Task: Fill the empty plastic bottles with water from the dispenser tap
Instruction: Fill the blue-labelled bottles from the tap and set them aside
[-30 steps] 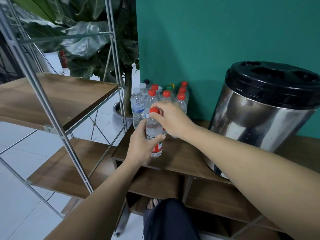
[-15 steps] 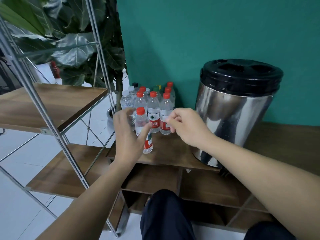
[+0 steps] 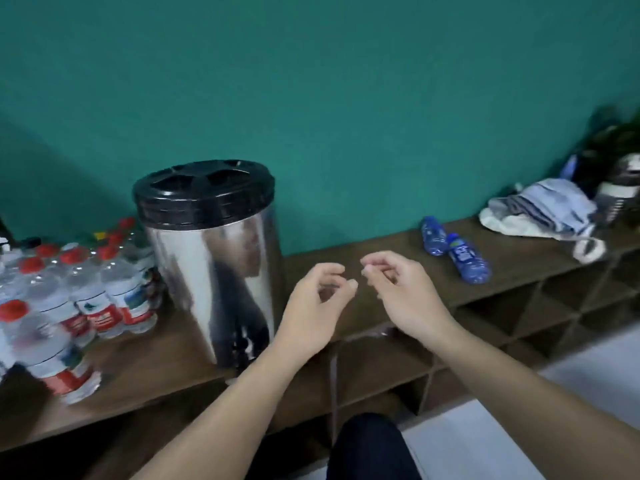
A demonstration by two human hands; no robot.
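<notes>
Both hands hover empty above the desk (image 3: 346, 258), just right of the steel dispenser (image 3: 211, 271). The left hand (image 3: 311, 306) has loosely curled fingers (image 3: 332, 270) holding nothing; the right hand (image 3: 401, 292) likewise, its fingers (image 3: 377, 263) relaxed and bent, the two hands near each other but apart. Two blue bottles (image 3: 457, 252) lie on their sides further right and farther off, well clear of either hand. The red-capped bottles (image 3: 86, 289) stand clustered left of the dispenser, blurred, one nearer bottle (image 3: 45, 348) set apart.
</notes>
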